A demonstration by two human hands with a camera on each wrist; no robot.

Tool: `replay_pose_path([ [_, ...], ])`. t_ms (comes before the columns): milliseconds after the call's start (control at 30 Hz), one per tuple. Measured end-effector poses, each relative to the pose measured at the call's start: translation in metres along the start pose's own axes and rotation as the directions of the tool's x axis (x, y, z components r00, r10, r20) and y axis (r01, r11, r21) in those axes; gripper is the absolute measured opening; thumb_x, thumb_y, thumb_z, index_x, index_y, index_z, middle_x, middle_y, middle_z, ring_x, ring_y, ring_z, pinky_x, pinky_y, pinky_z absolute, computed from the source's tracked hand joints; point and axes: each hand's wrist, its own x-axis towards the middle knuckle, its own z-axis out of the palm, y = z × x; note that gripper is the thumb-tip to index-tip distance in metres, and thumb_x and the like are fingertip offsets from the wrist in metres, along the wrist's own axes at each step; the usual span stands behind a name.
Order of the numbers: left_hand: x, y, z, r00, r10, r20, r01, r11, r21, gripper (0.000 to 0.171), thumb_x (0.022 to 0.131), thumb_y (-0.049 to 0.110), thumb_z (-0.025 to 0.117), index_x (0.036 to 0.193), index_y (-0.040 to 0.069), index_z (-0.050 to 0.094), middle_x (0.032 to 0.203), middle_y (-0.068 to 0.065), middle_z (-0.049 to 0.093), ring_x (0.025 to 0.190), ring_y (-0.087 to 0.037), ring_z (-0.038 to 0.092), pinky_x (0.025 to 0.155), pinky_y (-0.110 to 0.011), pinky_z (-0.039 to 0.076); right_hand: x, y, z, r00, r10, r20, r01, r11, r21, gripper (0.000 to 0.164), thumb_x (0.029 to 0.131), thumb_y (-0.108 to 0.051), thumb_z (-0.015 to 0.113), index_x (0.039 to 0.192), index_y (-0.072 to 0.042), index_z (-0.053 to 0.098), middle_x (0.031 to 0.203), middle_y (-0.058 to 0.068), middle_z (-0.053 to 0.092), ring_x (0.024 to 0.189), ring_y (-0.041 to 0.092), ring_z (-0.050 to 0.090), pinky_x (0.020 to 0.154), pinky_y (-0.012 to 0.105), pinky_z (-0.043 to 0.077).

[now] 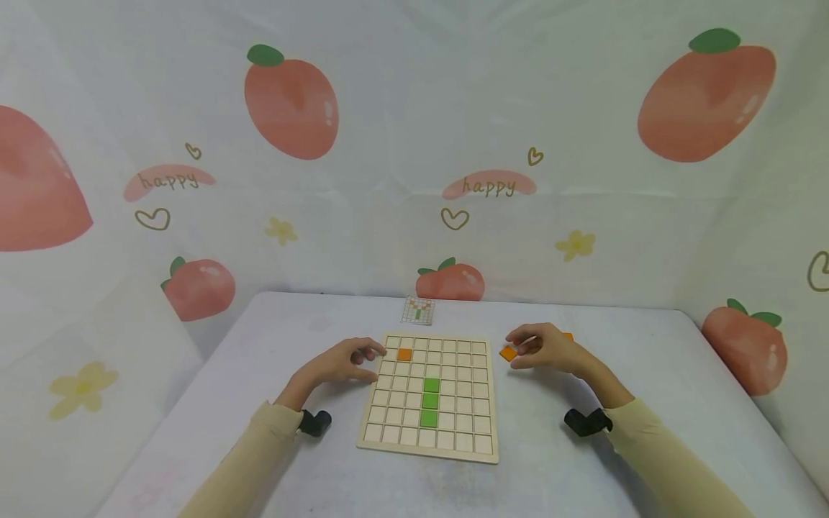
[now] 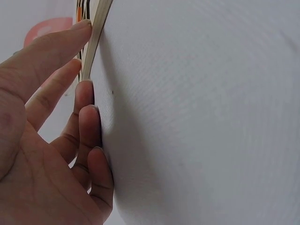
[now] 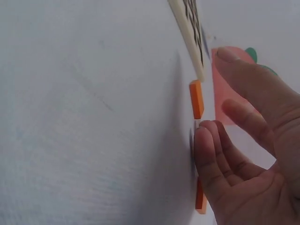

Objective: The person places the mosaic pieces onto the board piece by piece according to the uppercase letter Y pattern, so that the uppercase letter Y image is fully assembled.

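A pale wooden grid board (image 1: 392, 434) lies on the table. On it sit an orange square tile (image 1: 404, 355) near the top left and a column of three green tiles (image 1: 430, 401) around the middle. My left hand (image 1: 343, 362) rests at the board's left edge, thumb and index finger spread against the rim, the other fingers loosely bent. To the right of the board my right hand (image 1: 547, 349) hovers low, thumb and fingers apart. Just ahead of its fingertips is an orange tile (image 3: 197, 99) on the table. Another orange tile (image 3: 200, 197) shows partly behind the fingers.
A small pattern card (image 1: 418, 310) with a printed grid lies beyond the board's far edge. The table has a white cloth (image 1: 447, 489). Behind it hangs a white curtain (image 1: 388, 237) printed with fruit and hearts.
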Motion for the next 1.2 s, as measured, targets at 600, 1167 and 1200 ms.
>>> replay_pose_path([
  [600,0.0,0.001,0.001,1.0,-0.004,0.001,0.004,1.0,-0.001,0.045,0.085,0.013,0.084,0.126,0.011,0.067,0.108,-0.003,0.058,0.094,-0.023,0.05,0.084,-0.04,0.043,0.01,0.003,0.007,0.994,0.063,-0.089,-0.074,0.989,-0.125,0.036,0.077,-0.007,0.09,0.107,0.004,0.073,0.092,0.01,0.064,0.076,0.02,0.057,0.065,0.025,0.047],
  [1167,-0.001,0.002,0.0,1.0,0.014,0.005,-0.014,1.0,-0.01,0.044,0.085,0.013,0.084,0.126,0.009,0.067,0.106,-0.004,0.057,0.092,-0.024,0.05,0.082,-0.04,0.043,0.011,0.005,0.009,0.996,0.01,-0.086,-0.025,0.986,-0.167,0.026,0.079,-0.005,0.088,0.1,0.002,0.075,0.081,0.003,0.065,0.07,0.018,0.055,0.061,0.025,0.044],
  [1200,-0.001,0.002,0.0,1.0,0.014,0.005,-0.014,1.0,-0.012,0.044,0.085,0.013,0.084,0.125,0.009,0.067,0.107,-0.004,0.057,0.092,-0.024,0.05,0.082,-0.04,0.043,0.011,0.005,0.009,0.996,0.006,-0.085,-0.021,0.985,-0.171,0.026,0.079,-0.005,0.088,0.1,0.002,0.075,0.081,0.003,0.065,0.07,0.018,0.055,0.062,0.025,0.045],
])
